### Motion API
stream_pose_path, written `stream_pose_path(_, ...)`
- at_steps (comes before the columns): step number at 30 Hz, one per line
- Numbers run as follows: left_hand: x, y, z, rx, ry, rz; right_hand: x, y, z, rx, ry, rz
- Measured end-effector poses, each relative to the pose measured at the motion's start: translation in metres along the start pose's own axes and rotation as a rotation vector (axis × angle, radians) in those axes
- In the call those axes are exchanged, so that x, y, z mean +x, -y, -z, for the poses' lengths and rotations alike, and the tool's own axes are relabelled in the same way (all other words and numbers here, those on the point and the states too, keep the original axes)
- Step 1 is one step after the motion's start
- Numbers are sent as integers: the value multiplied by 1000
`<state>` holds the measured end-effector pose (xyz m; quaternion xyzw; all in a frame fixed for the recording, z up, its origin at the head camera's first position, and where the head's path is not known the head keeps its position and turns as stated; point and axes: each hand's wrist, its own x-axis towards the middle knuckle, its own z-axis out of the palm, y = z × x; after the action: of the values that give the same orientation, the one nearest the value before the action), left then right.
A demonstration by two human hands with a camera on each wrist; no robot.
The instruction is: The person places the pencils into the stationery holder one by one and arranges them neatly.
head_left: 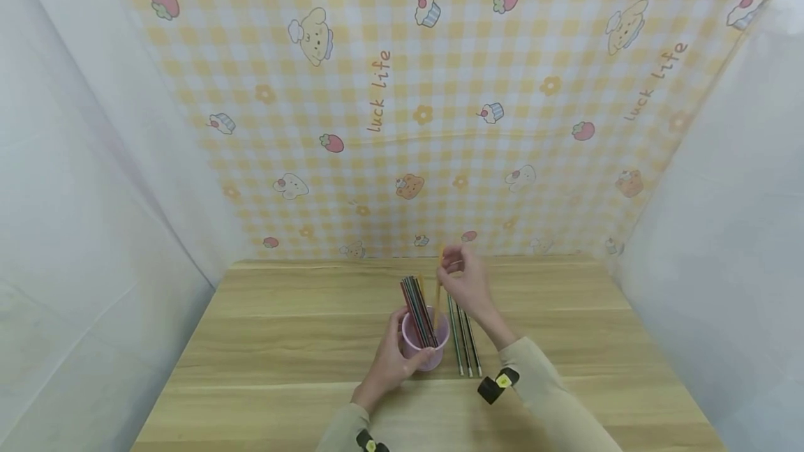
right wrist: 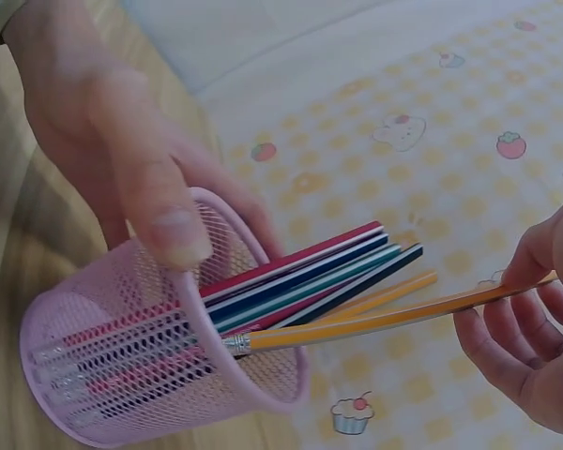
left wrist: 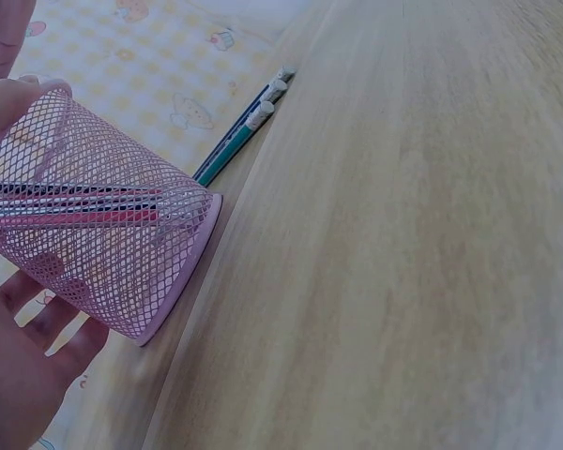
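Note:
A pink mesh pen cup [right wrist: 122,319] is gripped by my left hand [head_left: 391,361], with the thumb over its rim and fingers round the far side. Several striped pencils [right wrist: 305,281] in red, blue, green and black lean inside it, beside a yellow pencil [right wrist: 418,281]. My right hand [head_left: 467,284] pinches another yellow pencil [right wrist: 385,322] near its upper end. That pencil's metal-banded eraser end is at the cup's mouth, inside the rim. In the left wrist view the cup [left wrist: 122,234] has its base on or very near the table; I cannot tell which.
Three dark and green striped pencils [head_left: 465,340] lie side by side on the wooden table [head_left: 283,347], just right of the cup, eraser ends towards me. A yellow checked cloth [head_left: 402,89] hangs behind the table, with white sheets [head_left: 94,229] at both sides.

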<state>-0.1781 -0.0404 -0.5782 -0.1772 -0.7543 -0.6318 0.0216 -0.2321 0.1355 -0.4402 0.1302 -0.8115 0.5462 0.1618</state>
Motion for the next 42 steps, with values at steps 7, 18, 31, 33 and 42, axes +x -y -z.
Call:
stream_pose_path(7, -3, -30, 6, -14, 10, -25, -5, -11, -10, 21, 7, -54)
stream_pose_path(18, -3, -34, 8, -8, 24, -8, -16, -24, -13, -89, 107, -61)
stream_pose_path(31, 1, 4, 2, -13, 6, 4, -18, -31, -2, -111, 77, -139)
stream_pose_path(33, 1, 4, 3, -22, 8, 0, -18, -32, 0, -126, 70, -148)
stream_pose_path(42, 1, 4, 1, -4, -4, 0, -13, -38, 10, -142, 79, -191)
